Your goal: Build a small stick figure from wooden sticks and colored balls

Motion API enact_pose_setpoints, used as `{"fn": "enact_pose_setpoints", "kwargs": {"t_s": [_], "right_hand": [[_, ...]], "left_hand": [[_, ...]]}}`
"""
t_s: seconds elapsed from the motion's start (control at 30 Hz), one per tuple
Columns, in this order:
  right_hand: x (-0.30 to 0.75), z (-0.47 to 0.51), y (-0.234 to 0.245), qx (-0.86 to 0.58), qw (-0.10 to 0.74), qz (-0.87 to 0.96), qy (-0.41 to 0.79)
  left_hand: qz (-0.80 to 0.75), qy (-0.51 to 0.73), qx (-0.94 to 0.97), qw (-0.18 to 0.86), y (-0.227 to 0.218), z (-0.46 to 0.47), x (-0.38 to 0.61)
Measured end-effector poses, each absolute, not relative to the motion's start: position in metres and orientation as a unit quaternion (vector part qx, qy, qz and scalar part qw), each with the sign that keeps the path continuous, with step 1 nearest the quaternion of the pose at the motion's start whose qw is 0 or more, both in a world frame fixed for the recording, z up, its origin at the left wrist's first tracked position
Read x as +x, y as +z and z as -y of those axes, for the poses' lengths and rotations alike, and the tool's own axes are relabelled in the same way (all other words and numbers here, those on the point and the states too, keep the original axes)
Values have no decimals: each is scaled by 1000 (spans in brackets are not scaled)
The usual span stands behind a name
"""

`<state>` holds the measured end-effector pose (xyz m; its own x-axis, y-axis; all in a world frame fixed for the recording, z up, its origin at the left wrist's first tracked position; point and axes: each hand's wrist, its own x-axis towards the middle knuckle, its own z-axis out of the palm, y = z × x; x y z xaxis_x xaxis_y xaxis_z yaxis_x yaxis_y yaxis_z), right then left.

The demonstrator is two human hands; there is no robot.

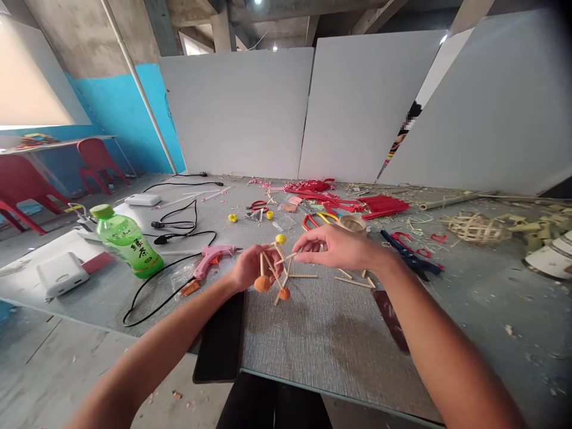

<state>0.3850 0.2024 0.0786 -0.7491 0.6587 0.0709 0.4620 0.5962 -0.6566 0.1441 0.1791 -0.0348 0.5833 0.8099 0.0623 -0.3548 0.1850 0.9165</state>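
Note:
My left hand (254, 266) grips a small frame of thin wooden sticks (274, 268), held just above the table's front part. Two orange clay balls (262, 283) sit at its lower ends, and a yellow clay ball (280, 238) is at its top. Pinched between the fingertips of my right hand (330, 245) is a short wooden stick (288, 258), its tip reaching into the frame. Whether that stick touches the frame I cannot tell. Several loose sticks (353, 282) lie on the table to the right of the frame.
Left of my hands are a pink glue gun (212, 260), its black cable and a green tea bottle (127, 241). Red strips (384, 206), pliers (409, 253), a tape roll (353, 224) and a woven bamboo piece (476, 228) lie rightward. A black phone-like slab (218, 345) lies at the front edge.

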Motion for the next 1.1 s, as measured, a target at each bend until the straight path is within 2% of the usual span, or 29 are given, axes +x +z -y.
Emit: {"fn": "enact_pose_setpoints", "kwargs": {"t_s": [0.17, 0.27, 0.4, 0.5, 0.77, 1.1], "right_hand": [[377, -200, 75, -298, 188, 876, 330], [374, -200, 75, -289, 245, 857, 349], [377, -202, 79, -312, 340, 820, 339], [383, -205, 81, -336, 375, 811, 300], [380, -227, 60, -356, 321, 829, 287], [369, -222, 55, -366, 279, 843, 276]], "left_hand": [[-188, 402, 473, 761, -35, -178, 144], [-208, 406, 502, 735, -37, -178, 144], [-357, 449, 560, 599, -45, -185, 145], [-443, 455, 580, 510, -55, -190, 147], [-469, 335, 761, 297, -58, -181, 155], [-434, 331, 787, 287, -60, -183, 153]]}}
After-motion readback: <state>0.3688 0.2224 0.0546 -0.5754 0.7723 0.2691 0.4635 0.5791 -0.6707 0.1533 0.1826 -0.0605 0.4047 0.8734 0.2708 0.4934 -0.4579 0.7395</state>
